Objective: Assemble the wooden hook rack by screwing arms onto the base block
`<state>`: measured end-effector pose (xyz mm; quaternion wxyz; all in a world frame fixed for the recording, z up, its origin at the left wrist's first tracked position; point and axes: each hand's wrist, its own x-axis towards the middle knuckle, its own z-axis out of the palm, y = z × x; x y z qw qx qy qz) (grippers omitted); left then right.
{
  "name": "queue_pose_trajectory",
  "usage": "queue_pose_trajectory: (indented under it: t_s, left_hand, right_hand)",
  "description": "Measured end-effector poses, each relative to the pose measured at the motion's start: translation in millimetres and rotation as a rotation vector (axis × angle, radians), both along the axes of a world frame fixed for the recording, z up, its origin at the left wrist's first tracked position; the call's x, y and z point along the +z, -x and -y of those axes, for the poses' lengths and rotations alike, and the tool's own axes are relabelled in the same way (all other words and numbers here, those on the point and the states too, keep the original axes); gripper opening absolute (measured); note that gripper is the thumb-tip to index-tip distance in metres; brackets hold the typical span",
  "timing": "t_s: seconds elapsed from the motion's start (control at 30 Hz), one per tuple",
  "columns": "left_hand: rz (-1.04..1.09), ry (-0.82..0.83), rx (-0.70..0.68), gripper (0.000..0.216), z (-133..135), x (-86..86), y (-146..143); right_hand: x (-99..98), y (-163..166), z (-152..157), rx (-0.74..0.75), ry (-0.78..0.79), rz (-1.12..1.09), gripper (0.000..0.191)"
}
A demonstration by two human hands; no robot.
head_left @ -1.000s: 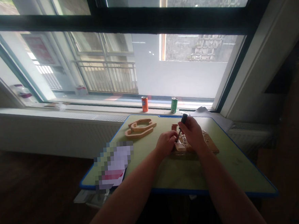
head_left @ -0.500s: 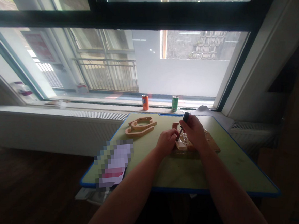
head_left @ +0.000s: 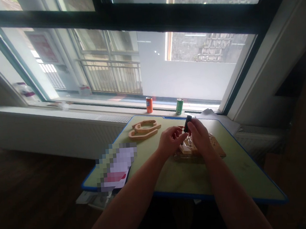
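Observation:
My right hand (head_left: 200, 134) is closed around the black handle of a screwdriver (head_left: 187, 123), which leans with its handle up. Curled fingers and thumb of my left hand (head_left: 172, 139) meet at the screwdriver's shaft, just below the handle. Most of the shaft is hidden behind that thumb. Under the hands lies a pale wooden block (head_left: 185, 150). Around it a clear plastic bag (head_left: 193, 144) with small pieces rests on a brown board (head_left: 218, 147). The screwdriver's tip cannot be made out clearly.
Curved wooden frames (head_left: 144, 135) lie at the table's back left. A blurred-out phone or sheet (head_left: 118, 167) is at the left edge. An orange can (head_left: 149, 105) and a green can (head_left: 179, 106) stand on the sill behind the blue-edged table (head_left: 173, 183).
My left hand has risen from beside the block to the screwdriver's shaft. The screwdriver's handle has shifted slightly left and stands more upright in my right hand.

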<state>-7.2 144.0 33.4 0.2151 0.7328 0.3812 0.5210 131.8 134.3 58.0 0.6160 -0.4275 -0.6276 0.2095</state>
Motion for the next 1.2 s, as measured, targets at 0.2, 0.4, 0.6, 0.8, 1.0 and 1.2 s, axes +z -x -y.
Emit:
queue_pose_trajectory:
  t_s: [0.2,0.4,0.6,0.8,1.0,1.2]
  left_hand:
    - [0.097,0.035,-0.094,0.031,-4.4,-3.2,-4.3]
    - [0.110,0.115,-0.163,0.029,-3.8,-0.2,-1.9]
    - [0.083,0.106,-0.141,0.031,-3.8,-0.5,-1.7]
    - [0.043,0.038,-0.218,0.028,-5.4,-1.5,-2.0]
    - [0.043,0.077,-0.098,0.033,-5.2,-1.6,-0.5]
    - [0.038,0.071,-0.196,0.025,-6.9,-0.4,1.1]
  right_hand:
    - [1.8,-1.0,2.9,0.014,0.002,0.004,0.026]
    - [2.9,-0.7,0.1,-0.039,0.016,-0.019,0.022]
    - [1.9,-0.9,-1.7,0.015,0.057,-0.081,0.024]
    - [1.5,-2.1,-1.5,0.088,0.056,-0.125,0.028]
    - [3.8,-1.8,-0.3,-0.032,0.039,-0.067,0.025]
    - [4.5,-3.4,0.4,0.040,0.057,-0.108,0.029]
